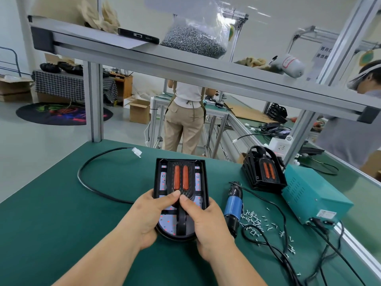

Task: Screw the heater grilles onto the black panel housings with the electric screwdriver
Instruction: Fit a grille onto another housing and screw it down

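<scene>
A black panel housing (203,178) lies on the green mat in front of me. A black heater grille (181,178) with two orange bars sits inside it. My left hand (149,215) grips the housing's near left side, thumb pressing on the grille's lower end. My right hand (206,221) grips the near right side, its thumb beside the left thumb. The blue electric screwdriver (233,207) lies on the mat just right of my right hand, untouched. Loose screws (257,219) are scattered right of it.
A stack of assembled housings (263,172) stands at the right, next to a teal power supply box (313,195). Black cables (90,182) loop on the mat. A bag of screws (195,38) sits on the overhead shelf. People work beyond the bench.
</scene>
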Demonstrator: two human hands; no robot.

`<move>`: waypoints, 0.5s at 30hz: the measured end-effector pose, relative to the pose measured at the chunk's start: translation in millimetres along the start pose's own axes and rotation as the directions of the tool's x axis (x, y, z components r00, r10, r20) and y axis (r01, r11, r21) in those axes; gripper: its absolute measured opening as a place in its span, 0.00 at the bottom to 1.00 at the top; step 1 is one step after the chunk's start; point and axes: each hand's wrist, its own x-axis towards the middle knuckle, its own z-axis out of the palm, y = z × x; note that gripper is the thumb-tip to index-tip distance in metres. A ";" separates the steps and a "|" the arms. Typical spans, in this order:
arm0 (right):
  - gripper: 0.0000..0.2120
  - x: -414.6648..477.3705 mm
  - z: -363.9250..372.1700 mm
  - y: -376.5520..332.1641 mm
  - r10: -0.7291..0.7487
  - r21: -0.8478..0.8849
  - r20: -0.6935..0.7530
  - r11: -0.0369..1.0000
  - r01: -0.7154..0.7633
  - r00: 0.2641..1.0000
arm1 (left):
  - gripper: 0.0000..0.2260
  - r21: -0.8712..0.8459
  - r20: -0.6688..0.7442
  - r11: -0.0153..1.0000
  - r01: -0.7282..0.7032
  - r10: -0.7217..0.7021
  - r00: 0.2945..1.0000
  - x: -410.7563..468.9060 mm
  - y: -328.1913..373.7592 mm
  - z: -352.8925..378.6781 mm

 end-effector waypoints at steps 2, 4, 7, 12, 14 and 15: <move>0.12 -0.3 1.9 1.8 0.007 0.000 -0.006 1.000 -0.007 1.000 | 0.18 0.019 -0.025 1.000 -0.001 0.002 1.000 1.1 0.2 0.1; 0.17 -0.5 4.1 3.9 0.018 0.010 -0.014 1.000 -0.017 1.000 | 0.16 0.030 -0.046 1.000 0.001 0.000 0.999 2.2 1.3 -0.9; 0.23 -1.4 1.7 3.9 0.055 0.013 0.048 0.998 -0.055 0.997 | 0.13 0.034 -0.074 0.999 -0.003 0.006 0.997 4.2 3.6 -5.2; 0.28 -3.4 -4.9 -0.7 0.091 -0.060 0.225 0.995 -0.079 0.970 | 0.13 0.042 -0.092 0.999 0.009 -0.005 0.996 4.6 5.0 -8.3; 0.27 -3.2 -3.4 0.0 0.072 -0.074 0.210 0.996 -0.058 0.975 | 0.13 0.054 -0.099 0.998 0.011 -0.006 0.995 5.2 4.9 -8.9; 0.26 -3.5 -1.9 0.4 0.068 -0.073 0.196 0.996 -0.055 0.978 | 0.13 0.059 -0.102 0.998 0.011 -0.005 0.995 5.3 5.0 -9.2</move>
